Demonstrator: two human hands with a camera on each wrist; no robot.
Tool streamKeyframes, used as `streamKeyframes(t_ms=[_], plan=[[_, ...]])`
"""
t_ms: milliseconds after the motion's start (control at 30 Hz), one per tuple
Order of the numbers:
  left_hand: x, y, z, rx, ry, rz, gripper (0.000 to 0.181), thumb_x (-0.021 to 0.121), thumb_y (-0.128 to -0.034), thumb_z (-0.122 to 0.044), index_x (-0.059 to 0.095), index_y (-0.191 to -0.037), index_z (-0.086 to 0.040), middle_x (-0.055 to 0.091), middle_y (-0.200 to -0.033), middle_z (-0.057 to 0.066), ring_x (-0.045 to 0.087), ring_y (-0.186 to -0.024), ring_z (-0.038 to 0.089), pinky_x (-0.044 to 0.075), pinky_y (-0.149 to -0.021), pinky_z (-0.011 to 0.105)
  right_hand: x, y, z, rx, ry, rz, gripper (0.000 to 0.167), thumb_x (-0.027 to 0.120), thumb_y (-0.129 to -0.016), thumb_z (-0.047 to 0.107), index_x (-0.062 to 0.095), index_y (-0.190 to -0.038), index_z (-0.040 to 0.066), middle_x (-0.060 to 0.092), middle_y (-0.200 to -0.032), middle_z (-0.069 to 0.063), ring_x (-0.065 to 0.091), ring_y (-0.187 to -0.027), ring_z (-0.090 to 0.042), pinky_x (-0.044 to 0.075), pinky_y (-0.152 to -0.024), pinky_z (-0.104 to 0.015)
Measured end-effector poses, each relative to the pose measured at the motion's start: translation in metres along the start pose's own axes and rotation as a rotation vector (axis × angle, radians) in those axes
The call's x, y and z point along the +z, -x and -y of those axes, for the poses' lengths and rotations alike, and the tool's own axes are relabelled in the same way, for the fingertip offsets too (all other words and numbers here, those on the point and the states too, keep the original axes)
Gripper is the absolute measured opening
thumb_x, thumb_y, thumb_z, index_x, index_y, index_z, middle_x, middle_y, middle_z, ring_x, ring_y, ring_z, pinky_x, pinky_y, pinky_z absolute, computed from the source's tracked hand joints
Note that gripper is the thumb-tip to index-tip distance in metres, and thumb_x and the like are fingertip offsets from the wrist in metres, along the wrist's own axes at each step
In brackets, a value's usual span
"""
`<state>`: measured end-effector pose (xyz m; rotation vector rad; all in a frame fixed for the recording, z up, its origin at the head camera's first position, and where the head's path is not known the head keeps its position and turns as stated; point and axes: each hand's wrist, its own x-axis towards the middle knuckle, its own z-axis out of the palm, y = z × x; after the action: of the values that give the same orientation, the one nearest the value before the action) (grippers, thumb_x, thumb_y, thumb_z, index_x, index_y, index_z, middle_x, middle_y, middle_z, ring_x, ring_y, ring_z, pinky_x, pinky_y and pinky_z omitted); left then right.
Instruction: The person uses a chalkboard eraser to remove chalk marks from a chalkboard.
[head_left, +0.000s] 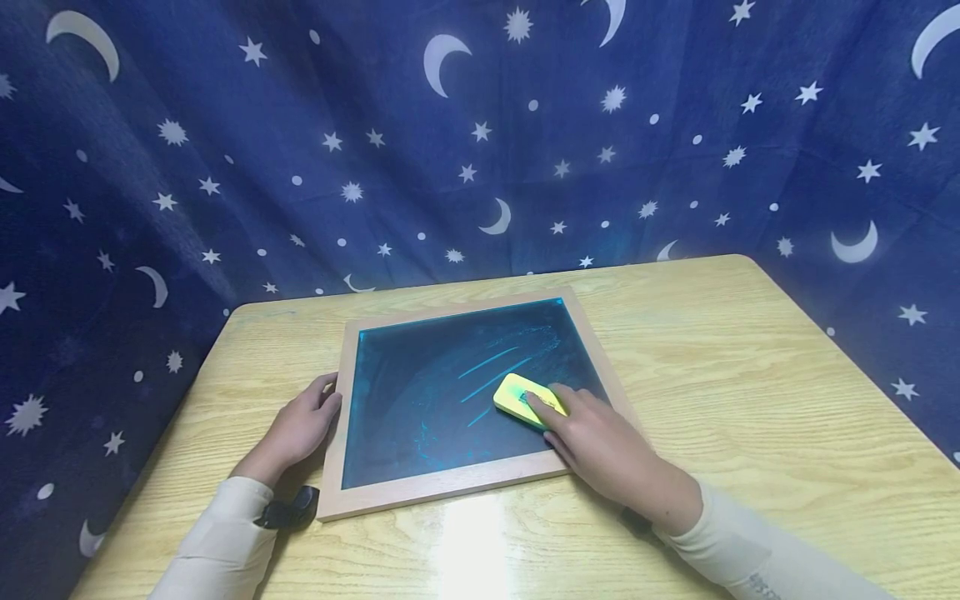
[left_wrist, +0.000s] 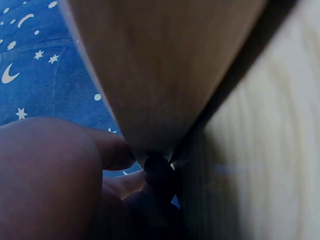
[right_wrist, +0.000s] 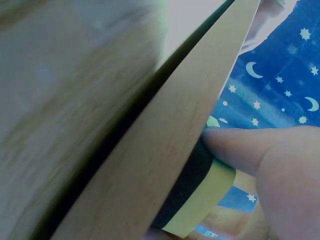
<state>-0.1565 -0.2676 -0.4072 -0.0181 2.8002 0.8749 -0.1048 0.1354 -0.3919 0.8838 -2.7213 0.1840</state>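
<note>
Fingers, right hand: grasping the yellow eraser (head_left: pixel 513 393); right hand (head_left: pixel 600 437) reaches in over the near right corner of the board, 1 finger laid along the eraser's top, thumb against its near side, other fingers mostly hidden past the far side.
Fingers, left hand: left hand (head_left: pixel 302 423) touches the board's left edge, thumb and fingertips against the wood; cannot tell if they clamp it or just rest there.
Eraser: right under the right fingers, its far left end sticking out past them; sits on the dark surface, lower right part, tilted to the frame. Dark felt layer (right_wrist: pixel 185 182) below the yellow body in right wrist view. Small dark print on top, partly covered by a finger.
Chalkboard: dark surface (head_left: pixel 397 375), pale wooden frame (head_left: pixel 435 482); lies slightly turned on the table (head_left: pixel 765 375), between the hands.
Chalk marks: 3 slanting blue strokes (head_left: pixel 487 364), just left of the eraser; lowest 1 is shortest, ends near it. Faint blue smears near the bottom and upper right.
Wrists: light sleeves (head_left: pixel 225 525) on both arms; black gadget (head_left: pixel 288 510) at left wrist, beside the frame's near left corner.
Backdrop: blue cloth (head_left: pixel 375 83), white moons, stars, dots, behind the table.
</note>
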Motion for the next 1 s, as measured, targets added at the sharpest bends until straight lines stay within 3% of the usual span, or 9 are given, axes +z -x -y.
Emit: streamKeyframes(t_ms=[567,1000], plan=[[0.001,-0.001,0.002,0.009,0.005,0.0,0.057,0.026,-0.11,-0.032,0.024,-0.156,0.001,0.04,-0.151,0.033,0.042,-0.138,0.05,0.035,-0.114,0.063,0.0,0.0,0.014,0.011,-0.035,0.035,0.051,0.072,-0.093,0.021,0.057,-0.142,0.019,0.062,-0.128,-0.017,0.065,-0.101,-0.029,0.059,-0.081,-0.042],[0.001,-0.002,0.003,0.005,0.0,-0.007,0.057,0.027,-0.1097,-0.033,0.025,-0.156,0.0,0.04,-0.152,0.032,0.041,-0.139,0.05,0.033,-0.115,0.063,-0.001,-0.003,0.027,-0.042,-0.047,0.033,0.051,0.072,-0.093,0.021,0.057,-0.142,0.016,0.061,-0.13,-0.02,0.065,-0.101,-0.031,0.059,-0.083,-0.042]])
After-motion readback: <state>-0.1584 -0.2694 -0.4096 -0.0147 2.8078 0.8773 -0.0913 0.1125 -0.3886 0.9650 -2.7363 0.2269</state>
